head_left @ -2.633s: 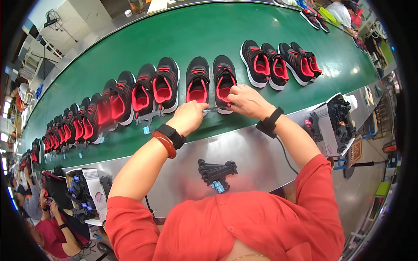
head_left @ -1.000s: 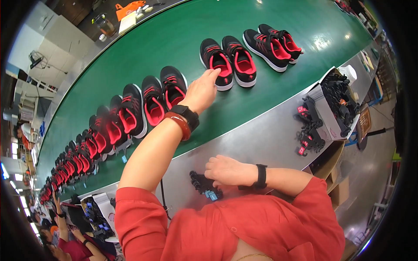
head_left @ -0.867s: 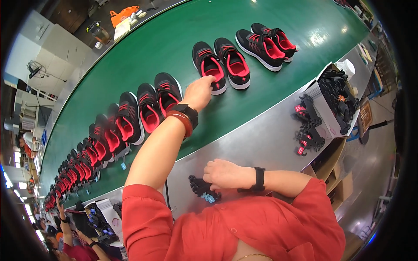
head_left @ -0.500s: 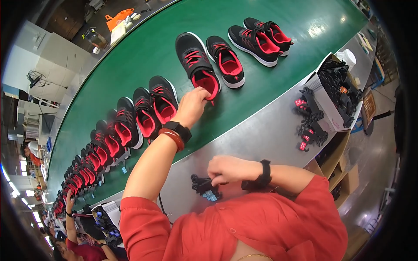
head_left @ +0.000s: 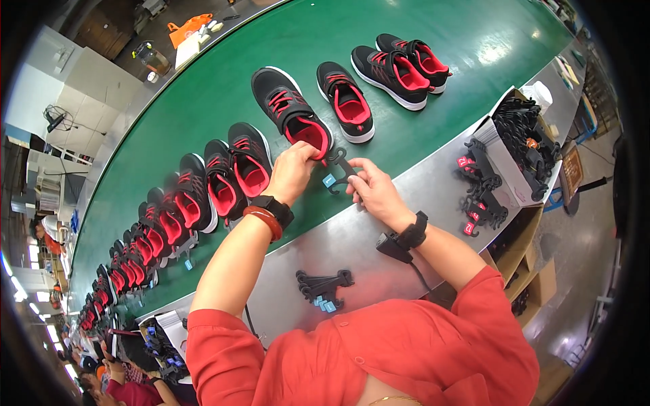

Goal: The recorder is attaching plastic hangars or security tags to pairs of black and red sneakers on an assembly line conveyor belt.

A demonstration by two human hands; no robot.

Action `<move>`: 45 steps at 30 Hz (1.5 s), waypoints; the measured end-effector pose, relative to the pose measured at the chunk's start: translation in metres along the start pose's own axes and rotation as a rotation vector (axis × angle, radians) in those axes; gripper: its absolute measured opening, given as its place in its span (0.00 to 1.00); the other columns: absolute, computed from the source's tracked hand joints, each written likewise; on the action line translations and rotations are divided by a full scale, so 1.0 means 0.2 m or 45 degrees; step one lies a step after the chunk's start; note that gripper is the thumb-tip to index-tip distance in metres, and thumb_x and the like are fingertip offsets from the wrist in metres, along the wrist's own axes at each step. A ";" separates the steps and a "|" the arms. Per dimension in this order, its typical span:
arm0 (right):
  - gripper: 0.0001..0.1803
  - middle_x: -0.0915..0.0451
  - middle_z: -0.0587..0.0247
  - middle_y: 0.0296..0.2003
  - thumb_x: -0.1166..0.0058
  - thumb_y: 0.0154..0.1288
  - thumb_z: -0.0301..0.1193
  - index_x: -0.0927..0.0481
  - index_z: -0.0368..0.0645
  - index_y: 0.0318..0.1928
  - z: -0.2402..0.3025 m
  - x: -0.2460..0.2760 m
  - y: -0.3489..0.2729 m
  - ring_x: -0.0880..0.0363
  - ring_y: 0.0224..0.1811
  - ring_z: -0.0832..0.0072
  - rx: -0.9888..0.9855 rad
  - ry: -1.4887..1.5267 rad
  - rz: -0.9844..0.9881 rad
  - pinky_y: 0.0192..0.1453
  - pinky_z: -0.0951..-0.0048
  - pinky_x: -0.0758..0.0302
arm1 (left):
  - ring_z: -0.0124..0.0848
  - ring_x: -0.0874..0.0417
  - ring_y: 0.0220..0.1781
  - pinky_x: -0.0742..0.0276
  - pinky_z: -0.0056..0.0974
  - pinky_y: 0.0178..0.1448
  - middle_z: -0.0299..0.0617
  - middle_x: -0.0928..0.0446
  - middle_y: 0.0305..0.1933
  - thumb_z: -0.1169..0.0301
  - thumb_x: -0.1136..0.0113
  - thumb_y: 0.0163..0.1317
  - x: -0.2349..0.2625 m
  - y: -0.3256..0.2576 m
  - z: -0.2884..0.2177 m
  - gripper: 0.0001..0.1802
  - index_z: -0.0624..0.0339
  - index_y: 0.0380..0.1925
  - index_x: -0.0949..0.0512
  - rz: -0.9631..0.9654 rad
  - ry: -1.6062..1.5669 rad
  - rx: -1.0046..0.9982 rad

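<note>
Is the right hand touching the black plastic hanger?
Touching. The head view shows the right hand with its fingertips closed on the hanger, no gap; the left hand grips the shoe's heel beside it.

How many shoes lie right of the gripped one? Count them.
3: one shoe beside the gripped shoe, a second shoe and third shoe farther right; more may lie out of view.

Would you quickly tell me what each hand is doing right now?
Left hand: closed on the heel of a black shoe on the belt.
Right hand: closed on a black hanger, held against that heel.
</note>
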State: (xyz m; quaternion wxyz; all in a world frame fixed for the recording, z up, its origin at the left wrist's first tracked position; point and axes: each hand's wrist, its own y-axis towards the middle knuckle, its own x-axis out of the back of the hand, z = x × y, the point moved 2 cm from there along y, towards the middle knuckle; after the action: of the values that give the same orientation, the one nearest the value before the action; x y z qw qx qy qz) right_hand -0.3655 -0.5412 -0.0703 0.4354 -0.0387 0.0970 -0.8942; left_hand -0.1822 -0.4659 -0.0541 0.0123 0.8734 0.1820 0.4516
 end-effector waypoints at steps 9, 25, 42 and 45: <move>0.16 0.24 0.68 0.21 0.53 0.68 0.27 0.26 0.39 0.55 0.04 -0.05 0.06 0.28 0.16 0.84 -0.166 -0.104 0.270 0.18 0.79 0.31 | 0.48 0.20 0.43 0.24 0.46 0.47 0.47 0.22 0.38 0.78 0.44 0.55 0.03 0.00 0.01 0.09 0.62 0.37 0.20 -0.015 0.116 0.048; 0.18 0.25 0.54 0.50 0.47 0.62 0.28 0.27 0.40 0.53 0.30 0.25 0.36 0.23 0.43 0.59 0.643 -0.876 0.042 0.48 0.67 0.25 | 0.49 0.20 0.31 0.24 0.52 0.37 0.50 0.25 0.33 0.77 0.49 0.55 0.10 -0.09 -0.09 0.27 0.52 0.58 0.31 0.191 0.565 -0.043; 0.12 0.26 0.66 0.28 0.37 0.52 0.41 0.24 0.50 0.29 0.27 0.12 0.46 0.24 0.33 0.66 1.292 -1.760 0.317 0.37 0.64 0.31 | 0.50 0.17 0.40 0.22 0.49 0.46 0.57 0.19 0.36 0.75 0.55 0.59 0.06 -0.07 -0.06 0.20 0.55 0.51 0.23 0.341 0.376 0.307; 0.11 0.25 0.65 0.26 0.37 0.51 0.40 0.23 0.50 0.28 0.27 0.05 0.45 0.24 0.32 0.66 1.286 -1.892 0.374 0.37 0.64 0.30 | 0.51 0.18 0.43 0.24 0.49 0.48 0.55 0.20 0.39 0.75 0.54 0.61 0.07 -0.08 -0.05 0.19 0.55 0.50 0.22 0.357 0.321 0.320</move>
State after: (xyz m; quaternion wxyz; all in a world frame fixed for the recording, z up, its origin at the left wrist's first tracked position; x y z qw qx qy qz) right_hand -0.2938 -0.6102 -0.0354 0.4605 -0.3971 -0.6079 -0.5106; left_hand -0.1881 -0.4482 -0.0394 -0.1823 0.8215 0.1136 0.5283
